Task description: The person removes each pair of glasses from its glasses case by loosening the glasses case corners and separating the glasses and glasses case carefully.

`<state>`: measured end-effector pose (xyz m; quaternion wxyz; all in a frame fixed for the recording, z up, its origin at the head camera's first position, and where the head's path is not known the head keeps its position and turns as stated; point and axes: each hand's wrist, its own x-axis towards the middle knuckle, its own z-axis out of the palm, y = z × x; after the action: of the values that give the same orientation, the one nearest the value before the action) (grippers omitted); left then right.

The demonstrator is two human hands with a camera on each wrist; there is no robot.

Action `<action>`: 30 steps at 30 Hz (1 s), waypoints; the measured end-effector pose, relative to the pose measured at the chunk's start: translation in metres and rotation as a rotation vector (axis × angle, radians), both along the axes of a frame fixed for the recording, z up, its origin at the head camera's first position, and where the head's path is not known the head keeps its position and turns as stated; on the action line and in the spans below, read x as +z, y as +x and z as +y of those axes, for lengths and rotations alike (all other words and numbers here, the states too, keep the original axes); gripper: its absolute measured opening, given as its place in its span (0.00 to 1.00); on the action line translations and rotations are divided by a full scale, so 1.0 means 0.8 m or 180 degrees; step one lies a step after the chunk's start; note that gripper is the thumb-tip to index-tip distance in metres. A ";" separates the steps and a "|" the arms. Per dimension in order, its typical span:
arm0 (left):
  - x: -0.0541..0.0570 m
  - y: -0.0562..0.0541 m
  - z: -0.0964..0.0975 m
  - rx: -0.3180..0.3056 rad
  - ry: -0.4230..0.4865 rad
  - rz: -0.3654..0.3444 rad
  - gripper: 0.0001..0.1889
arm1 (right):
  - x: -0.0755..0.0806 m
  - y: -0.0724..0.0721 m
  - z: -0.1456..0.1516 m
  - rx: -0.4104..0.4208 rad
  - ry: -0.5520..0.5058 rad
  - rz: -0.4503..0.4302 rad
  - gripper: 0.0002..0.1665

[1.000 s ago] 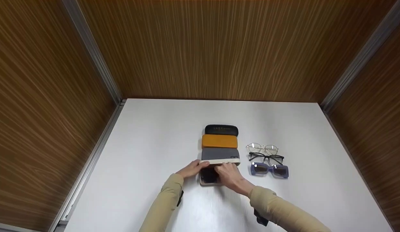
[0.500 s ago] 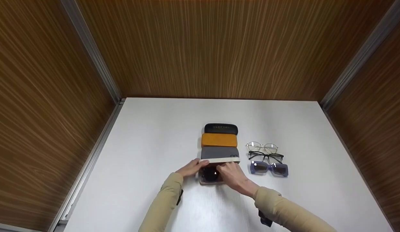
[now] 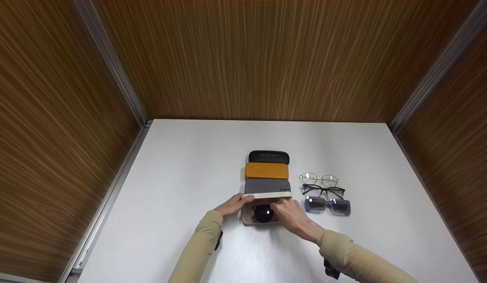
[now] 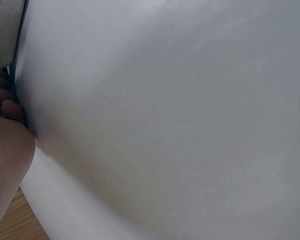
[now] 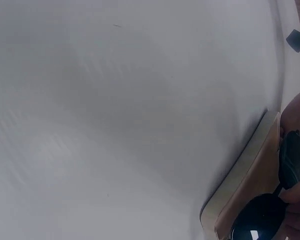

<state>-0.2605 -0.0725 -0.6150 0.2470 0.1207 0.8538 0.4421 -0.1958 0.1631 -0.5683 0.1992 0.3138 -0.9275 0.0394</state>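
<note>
A cream glasses case (image 3: 248,218) lies open towards the front, its lid edge (image 3: 267,195) raised at the back. My left hand (image 3: 232,205) grips the lid's left end, thumb in front; in the left wrist view its curled fingertips (image 4: 12,109) show just below the case. Over the open case are dark sunglasses (image 3: 263,214), pinched near the bridge by my right hand (image 3: 293,216). Both dark lenses (image 5: 260,217) show in the right wrist view, above the case's brownish lining. The right fingers partly cover the frame.
Behind the cream case, grey (image 3: 267,186), orange (image 3: 266,170) and black (image 3: 269,157) glasses cases stand in a column. To the right lie wire-framed glasses (image 3: 319,180), black-framed glasses (image 3: 324,191) and blue-framed sunglasses (image 3: 328,205). Wood-grain panels (image 3: 243,59) enclose the white table (image 3: 180,157).
My right hand has shifted slightly rightward with the sunglasses, and one dark lens now shows more plainly over the case. My left hand keeps its place at the lid.
</note>
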 end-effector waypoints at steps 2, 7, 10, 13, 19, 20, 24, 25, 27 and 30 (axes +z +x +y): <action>0.000 0.000 0.000 -0.0013 -0.0009 0.0015 0.44 | 0.001 0.001 0.005 -0.0007 -0.0029 -0.0055 0.10; 0.002 0.001 -0.001 -0.0055 0.0002 0.0028 0.46 | 0.006 0.004 0.018 -0.0040 -0.0106 -0.0249 0.11; 0.002 0.001 -0.001 -0.0071 0.0024 0.0024 0.48 | 0.008 0.005 0.027 -0.0073 -0.0159 -0.0326 0.12; 0.002 0.001 -0.001 -0.0088 0.0026 0.0018 0.49 | 0.007 0.005 0.036 -0.0071 -0.0203 -0.0348 0.12; 0.002 0.000 -0.002 -0.0071 0.0051 0.0003 0.50 | 0.007 0.004 0.055 -0.0035 -0.0239 -0.0357 0.12; 0.001 0.000 -0.002 -0.0063 0.0052 -0.0001 0.50 | 0.007 0.003 0.059 -0.0044 -0.0248 -0.0364 0.12; -0.001 -0.001 -0.001 -0.0072 0.0058 -0.0023 0.51 | 0.007 0.004 0.072 -0.0098 -0.0277 -0.0340 0.14; -0.001 -0.001 -0.001 -0.0070 0.0063 -0.0036 0.51 | 0.006 0.005 0.076 -0.0107 -0.0293 -0.0334 0.14; -0.001 -0.001 -0.002 -0.0078 0.0076 -0.0033 0.51 | 0.005 0.006 0.083 -0.0123 -0.0306 -0.0318 0.14; 0.000 -0.001 -0.002 -0.0062 0.0078 -0.0026 0.51 | 0.003 0.008 0.093 -0.0148 -0.0315 -0.0312 0.14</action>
<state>-0.2615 -0.0741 -0.6153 0.2533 0.1302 0.8461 0.4505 -0.1895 0.2373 -0.5660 0.1698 0.2797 -0.9401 0.0960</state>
